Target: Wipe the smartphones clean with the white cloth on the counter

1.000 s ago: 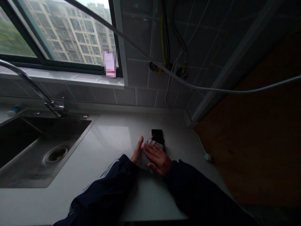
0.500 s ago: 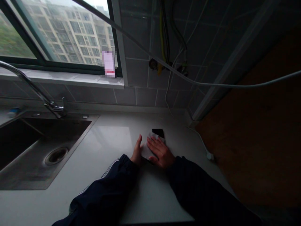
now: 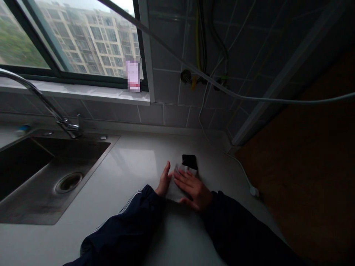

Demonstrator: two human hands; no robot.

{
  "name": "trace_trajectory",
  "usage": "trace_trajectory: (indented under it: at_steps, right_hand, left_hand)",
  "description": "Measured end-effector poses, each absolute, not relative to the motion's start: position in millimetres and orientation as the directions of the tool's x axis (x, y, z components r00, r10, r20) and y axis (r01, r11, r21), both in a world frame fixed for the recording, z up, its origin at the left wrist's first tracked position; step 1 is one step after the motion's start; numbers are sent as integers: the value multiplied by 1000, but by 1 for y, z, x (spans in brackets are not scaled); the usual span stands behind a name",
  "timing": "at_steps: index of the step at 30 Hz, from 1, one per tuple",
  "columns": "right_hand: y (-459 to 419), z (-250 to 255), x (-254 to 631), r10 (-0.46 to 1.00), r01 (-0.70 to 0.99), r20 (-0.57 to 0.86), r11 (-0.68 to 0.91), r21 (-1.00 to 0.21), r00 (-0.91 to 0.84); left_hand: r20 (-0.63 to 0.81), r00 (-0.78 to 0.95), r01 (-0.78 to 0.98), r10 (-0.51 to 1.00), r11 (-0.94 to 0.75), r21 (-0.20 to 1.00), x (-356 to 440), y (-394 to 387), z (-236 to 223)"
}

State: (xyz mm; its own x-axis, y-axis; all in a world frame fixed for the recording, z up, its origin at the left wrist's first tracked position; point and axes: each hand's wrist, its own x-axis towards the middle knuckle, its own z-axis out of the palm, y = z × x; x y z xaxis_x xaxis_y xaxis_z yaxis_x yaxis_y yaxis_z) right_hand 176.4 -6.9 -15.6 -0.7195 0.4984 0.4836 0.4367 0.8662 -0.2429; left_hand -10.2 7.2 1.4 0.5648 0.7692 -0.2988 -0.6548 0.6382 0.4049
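Observation:
A thin greyish-white cloth or tissue (image 3: 174, 191) lies over a flat black object (image 3: 189, 161) that looks like a phone, whose far end sticks out beyond it on the counter. My right hand (image 3: 194, 188) rests flat on the cloth, fingers stretched out and pointing up and left. Along the cloth's left edge is my left hand (image 3: 164, 181), its thumb raised and straight. The other left fingers are mostly hidden, and it seems to touch the cloth's edge.
A steel sink (image 3: 83, 199) with a chrome faucet (image 3: 68, 126) is set into the white counter (image 3: 133, 173) on the left. A white cable (image 3: 249, 98) crosses in front of the tiled wall. A white plug (image 3: 253, 191) lies near the counter's right edge, beside a brown panel (image 3: 305, 166).
My right hand has slid slightly toward me and right across the cloth, which now covers the object's near end. The view has shifted a little; my left hand stays alongside.

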Motion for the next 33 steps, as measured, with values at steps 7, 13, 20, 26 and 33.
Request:
trace_trajectory:
  at_steps: [7,13,20,26,33]
  right_hand:
    - [8,-20,189,598,593,562,775,-221,-572]
    - [1,-22,183,622,615,519,759,-215,-587]
    - [-17,-23,170,487,472,480,867,-161,-730]
    - [2,-22,191,638,628,519,744,-227,-568]
    - [7,-27,195,691,655,486,702,-279,-535]
  left_hand:
    - [-168,670,-619,723,669,411,-10,5,1]
    - [-182,629,-644,756,638,423,-8,4,-1]
    - [-295,609,-617,736,674,406,-14,12,-14]
    - [-147,667,-624,730,656,423,-9,6,-3]
    - [-140,710,-586,690,689,426,-11,2,4]
